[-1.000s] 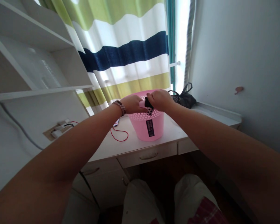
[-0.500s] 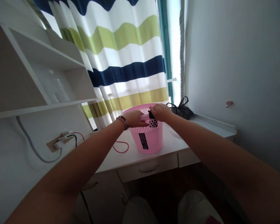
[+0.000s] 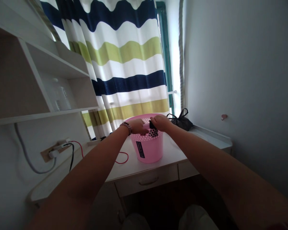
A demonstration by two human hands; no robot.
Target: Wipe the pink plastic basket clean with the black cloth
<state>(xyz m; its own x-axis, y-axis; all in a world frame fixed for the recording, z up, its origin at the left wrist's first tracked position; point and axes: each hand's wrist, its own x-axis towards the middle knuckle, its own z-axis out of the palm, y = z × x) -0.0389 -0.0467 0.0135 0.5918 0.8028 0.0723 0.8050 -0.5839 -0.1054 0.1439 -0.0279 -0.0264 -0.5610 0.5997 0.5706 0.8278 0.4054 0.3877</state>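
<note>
A pink plastic wastebasket [image 3: 150,151] with round holes below its rim and a dark label stands upright on the white desk [image 3: 124,169]. My left hand [image 3: 137,126], with a beaded bracelet at the wrist, is closed at the basket's near rim, fingers curled over it. Beside it my right hand [image 3: 159,122] is closed on a black plastic bag [image 3: 152,125] at the same rim. Only a small part of this bag shows. Dark material is visible through the holes below; the rest of the inside is hidden by my hands.
Behind the basket to the right sits a tied black bag [image 3: 182,123]. A red cable [image 3: 123,158] lies on the desk to the left, near a wall socket [image 3: 50,153] with plugs. A white shelf [image 3: 60,111] overhangs the left side. The striped curtain [image 3: 127,83] hangs behind.
The view has tilted up and shifted, so everything sits lower and mostly further left. Both hands stay at the basket's rim, and the right still grips the black bag.
</note>
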